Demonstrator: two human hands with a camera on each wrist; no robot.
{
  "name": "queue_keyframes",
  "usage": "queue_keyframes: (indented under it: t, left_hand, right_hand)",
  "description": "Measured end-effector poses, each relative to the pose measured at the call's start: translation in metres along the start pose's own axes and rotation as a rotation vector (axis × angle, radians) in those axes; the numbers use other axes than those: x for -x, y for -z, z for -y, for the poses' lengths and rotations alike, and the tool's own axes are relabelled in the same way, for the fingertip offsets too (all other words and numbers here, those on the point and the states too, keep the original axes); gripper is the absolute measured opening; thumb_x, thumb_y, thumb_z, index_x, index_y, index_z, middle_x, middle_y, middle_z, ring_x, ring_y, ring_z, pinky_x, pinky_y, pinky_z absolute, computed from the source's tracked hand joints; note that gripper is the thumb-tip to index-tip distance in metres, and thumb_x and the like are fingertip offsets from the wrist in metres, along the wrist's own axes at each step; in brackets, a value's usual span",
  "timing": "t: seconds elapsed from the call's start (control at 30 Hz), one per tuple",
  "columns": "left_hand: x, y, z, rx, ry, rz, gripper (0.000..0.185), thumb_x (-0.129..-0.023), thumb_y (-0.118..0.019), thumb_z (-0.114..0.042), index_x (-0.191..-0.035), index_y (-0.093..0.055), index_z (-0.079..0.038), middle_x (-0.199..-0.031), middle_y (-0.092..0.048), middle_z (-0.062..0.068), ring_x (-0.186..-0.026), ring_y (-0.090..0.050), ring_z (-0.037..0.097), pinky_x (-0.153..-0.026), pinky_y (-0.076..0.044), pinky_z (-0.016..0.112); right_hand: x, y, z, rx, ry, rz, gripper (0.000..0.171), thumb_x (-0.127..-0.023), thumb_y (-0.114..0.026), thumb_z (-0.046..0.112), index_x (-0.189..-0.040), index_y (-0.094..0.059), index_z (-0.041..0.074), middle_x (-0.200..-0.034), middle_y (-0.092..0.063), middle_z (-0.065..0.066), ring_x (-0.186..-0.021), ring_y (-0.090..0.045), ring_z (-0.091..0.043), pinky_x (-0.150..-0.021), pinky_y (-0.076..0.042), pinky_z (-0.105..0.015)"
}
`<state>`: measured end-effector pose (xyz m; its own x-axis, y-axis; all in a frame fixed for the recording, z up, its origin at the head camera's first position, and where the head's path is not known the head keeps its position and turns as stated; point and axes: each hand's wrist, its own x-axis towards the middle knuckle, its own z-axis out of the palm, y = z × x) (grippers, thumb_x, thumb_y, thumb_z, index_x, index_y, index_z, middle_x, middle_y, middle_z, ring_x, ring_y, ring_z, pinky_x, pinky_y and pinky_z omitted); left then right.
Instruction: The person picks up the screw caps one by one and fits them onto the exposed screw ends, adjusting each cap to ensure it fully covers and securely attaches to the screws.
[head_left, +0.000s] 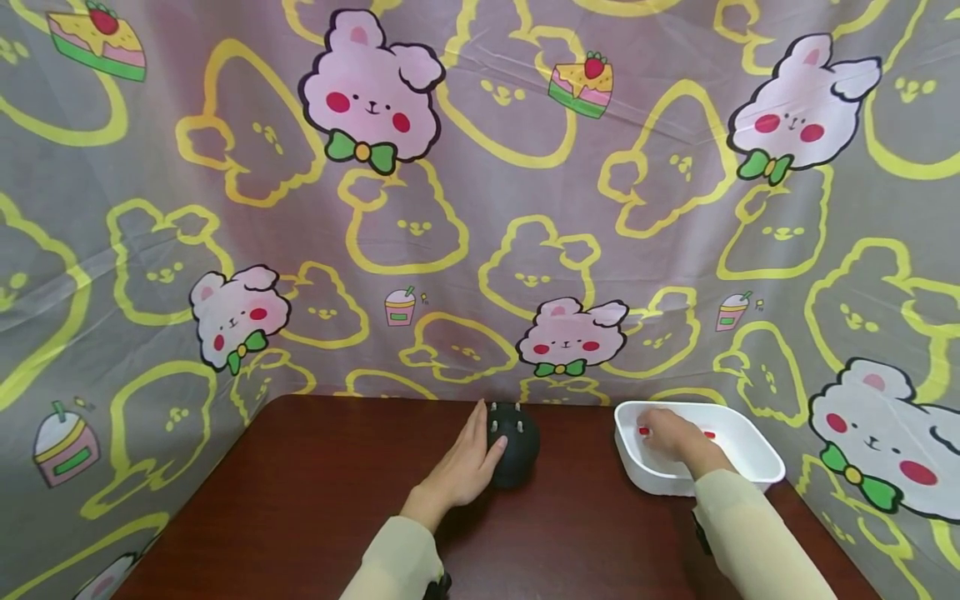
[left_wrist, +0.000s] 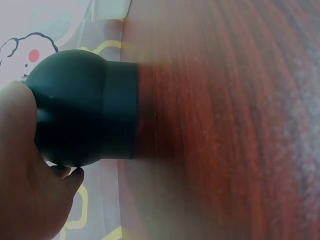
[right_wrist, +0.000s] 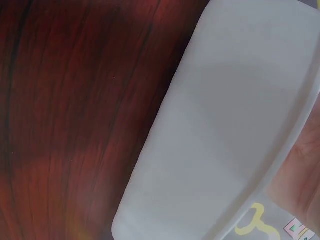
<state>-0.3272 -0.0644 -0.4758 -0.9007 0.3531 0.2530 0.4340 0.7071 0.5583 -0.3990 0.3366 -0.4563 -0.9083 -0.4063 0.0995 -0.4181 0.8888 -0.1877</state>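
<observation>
A dark ball-shaped stand [head_left: 516,454] on a short round base [left_wrist: 120,110] sits on the table, with several small metal pegs [head_left: 507,418] sticking up from its top. My left hand [head_left: 467,458] holds it from the left side, thumb over the near face and fingers along its side. At the right, my right hand [head_left: 675,437] reaches down into a white basin [head_left: 750,454]. A small red piece [head_left: 643,431] shows right at its fingertips; whether they pinch it, I cannot tell. Another red piece [head_left: 709,434] lies in the basin beyond the hand. The basin wall [right_wrist: 215,125] hides the right fingers in the right wrist view.
The dark reddish-brown wooden table [head_left: 322,492] carries both the stand and the basin. A cartoon-printed curtain [head_left: 480,192] hangs along the back and both sides, close behind the basin.
</observation>
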Motion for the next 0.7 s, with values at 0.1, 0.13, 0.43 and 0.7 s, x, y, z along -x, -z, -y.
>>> queue_keyframes:
  t: [0.1,0.13,0.43,0.7]
  left_hand:
    - [0.0003,0.0001,0.0001,-0.003,0.009,0.008,0.082,-0.108,-0.031,-0.057,-0.165,0.0,-0.006,-0.172,-0.002,0.011,-0.157,-0.01,0.024,-0.124,-0.021,0.045]
    - [0.0005,0.0002,-0.0001,0.0,0.006,0.005,0.082,-0.108,-0.031,-0.057,-0.165,-0.001,-0.006,-0.172,-0.003,0.012,-0.157,-0.011,0.025,-0.123,-0.022,0.046]
    - [0.0,0.0007,-0.0009,0.011,0.0,-0.009,0.082,-0.108,-0.031,-0.057,-0.164,-0.003,-0.004,-0.171,-0.005,0.014,-0.157,-0.013,0.027,-0.123,-0.023,0.048]
    - [0.0008,0.0007,-0.0015,0.021,0.013,-0.006,0.083,-0.108,-0.033,-0.058,-0.165,-0.001,-0.007,-0.172,-0.004,0.012,-0.157,-0.013,0.026,-0.123,-0.023,0.048]
  right_hand:
    - [0.0018,-0.0022,-0.0005,-0.015,-0.008,-0.016,0.03,-0.076,-0.061,-0.006,-0.065,-0.041,0.014,-0.064,-0.035,0.002,-0.064,-0.038,-0.018,-0.06,-0.033,-0.034]
    - [0.0026,-0.0025,-0.0003,-0.023,-0.007,-0.022,0.032,-0.076,-0.06,-0.007,-0.064,-0.039,0.014,-0.063,-0.032,0.003,-0.063,-0.036,-0.017,-0.06,-0.031,-0.033]
    - [0.0042,-0.0045,-0.0027,-0.015,0.101,-0.105,0.039,-0.068,-0.058,-0.015,-0.06,-0.035,0.015,-0.061,-0.026,0.006,-0.061,-0.03,-0.014,-0.059,-0.028,-0.029]
    - [0.0044,-0.0084,-0.0047,-0.018,0.073,-0.091,0.035,-0.072,-0.058,-0.014,-0.061,-0.039,0.014,-0.062,-0.032,0.004,-0.062,-0.034,-0.016,-0.06,-0.031,-0.032]
